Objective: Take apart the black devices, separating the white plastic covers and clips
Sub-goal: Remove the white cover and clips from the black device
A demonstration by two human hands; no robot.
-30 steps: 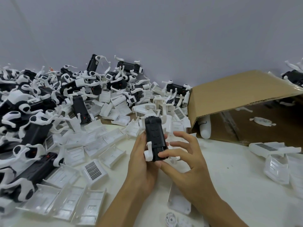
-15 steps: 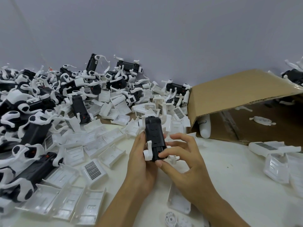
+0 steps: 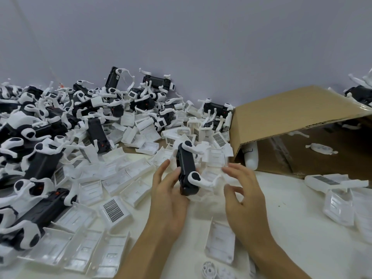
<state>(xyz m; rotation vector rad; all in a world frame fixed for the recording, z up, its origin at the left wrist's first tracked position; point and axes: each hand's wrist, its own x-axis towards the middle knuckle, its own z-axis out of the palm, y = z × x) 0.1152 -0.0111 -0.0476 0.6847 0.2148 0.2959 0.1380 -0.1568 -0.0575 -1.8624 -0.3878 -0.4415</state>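
Note:
My left hand [image 3: 168,195] grips a black device [image 3: 185,168] upright above the table. Its thumb lies on the device's left side and its fingers reach round behind. Two white clips stay on the device: an upper clip [image 3: 189,146] and a lower clip [image 3: 199,179], both with arms pointing right. My right hand [image 3: 244,200] hovers just right of the device. It looks blurred, with loosely spread fingers, and does not touch the device. Loose white covers [image 3: 128,178] lie under and left of my hands.
A big heap of black devices with white clips [image 3: 46,137] fills the left and back. Flat white covers [image 3: 80,246] spread along the near left. An open cardboard box [image 3: 285,115] lies on its side at the right. More white parts [image 3: 338,200] sit beyond it.
My right hand has let go of the device and moved off to the right. My left hand has turned the device, so its white clips now show on the right side.

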